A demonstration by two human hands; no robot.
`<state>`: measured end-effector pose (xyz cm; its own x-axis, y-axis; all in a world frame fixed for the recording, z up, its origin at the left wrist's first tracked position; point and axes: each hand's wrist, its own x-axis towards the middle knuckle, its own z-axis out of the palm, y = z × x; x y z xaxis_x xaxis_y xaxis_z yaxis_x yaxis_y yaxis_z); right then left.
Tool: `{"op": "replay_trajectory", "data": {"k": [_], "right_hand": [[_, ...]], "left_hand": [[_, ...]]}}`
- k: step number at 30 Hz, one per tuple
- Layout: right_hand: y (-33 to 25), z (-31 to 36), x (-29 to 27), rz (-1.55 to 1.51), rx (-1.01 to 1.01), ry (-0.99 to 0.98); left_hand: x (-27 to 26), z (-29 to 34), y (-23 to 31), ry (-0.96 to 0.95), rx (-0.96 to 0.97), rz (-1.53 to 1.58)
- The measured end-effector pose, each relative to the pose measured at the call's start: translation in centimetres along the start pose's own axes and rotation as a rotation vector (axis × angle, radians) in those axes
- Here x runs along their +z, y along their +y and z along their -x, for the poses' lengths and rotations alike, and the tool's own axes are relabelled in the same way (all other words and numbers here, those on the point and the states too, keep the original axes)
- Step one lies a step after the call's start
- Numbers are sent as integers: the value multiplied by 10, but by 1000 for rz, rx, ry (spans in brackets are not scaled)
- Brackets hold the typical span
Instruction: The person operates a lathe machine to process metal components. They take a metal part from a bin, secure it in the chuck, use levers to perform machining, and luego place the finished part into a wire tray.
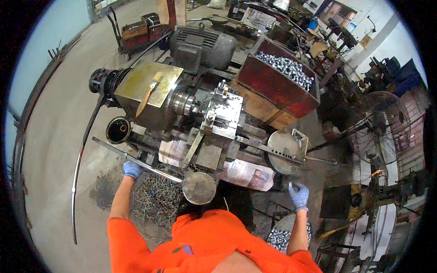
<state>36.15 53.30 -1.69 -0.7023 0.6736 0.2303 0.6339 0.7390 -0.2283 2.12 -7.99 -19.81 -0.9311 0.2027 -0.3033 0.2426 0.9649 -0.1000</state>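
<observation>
My left hand (132,170), in a pale blue glove, is at the near side of a long metal lever bar (152,169). Its fingers are too unclear to tell whether they grip the bar. The bar runs to a round metal disc (199,188) just in front of me. Off to the right, my right hand (298,196), gloved the same way, has its fingers drawn together around something small and pale that I cannot make out. Below that hand stands a round basket (286,223) with many small shiny metal parts. Between my hands is a lathe-like machine with a chuck (183,103) and tool slide (226,113).
A wooden-handled brush (148,98) lies on the machine's brass-coloured cover (169,75). Behind stands a red bin (268,86) of metal parts. Metal shavings (157,200) litter the floor at left. A round plate with a handle (284,152) and a fan (380,127) are at right.
</observation>
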Motion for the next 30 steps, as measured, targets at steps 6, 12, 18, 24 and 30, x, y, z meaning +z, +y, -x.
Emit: {"op": "replay_trajectory", "data": {"k": [6,12,18,24,30], "right_hand": [[-119,-65,-46,-326,-122,-73],[-301,-109,-55,-466,-758,-104],[-443,-111,-26,116,-1030,-457],[-448,-116,-10,26,-856,-566],[-444,-117,-4,-27,-809,-519]], "left_hand": [[-16,33,-9,1,-59,330],[-129,60,-98,148,-283,933],[-179,135,-227,845,-287,426],[-170,168,-97,488,-605,351],[-165,170,-75,401,-528,312]]}}
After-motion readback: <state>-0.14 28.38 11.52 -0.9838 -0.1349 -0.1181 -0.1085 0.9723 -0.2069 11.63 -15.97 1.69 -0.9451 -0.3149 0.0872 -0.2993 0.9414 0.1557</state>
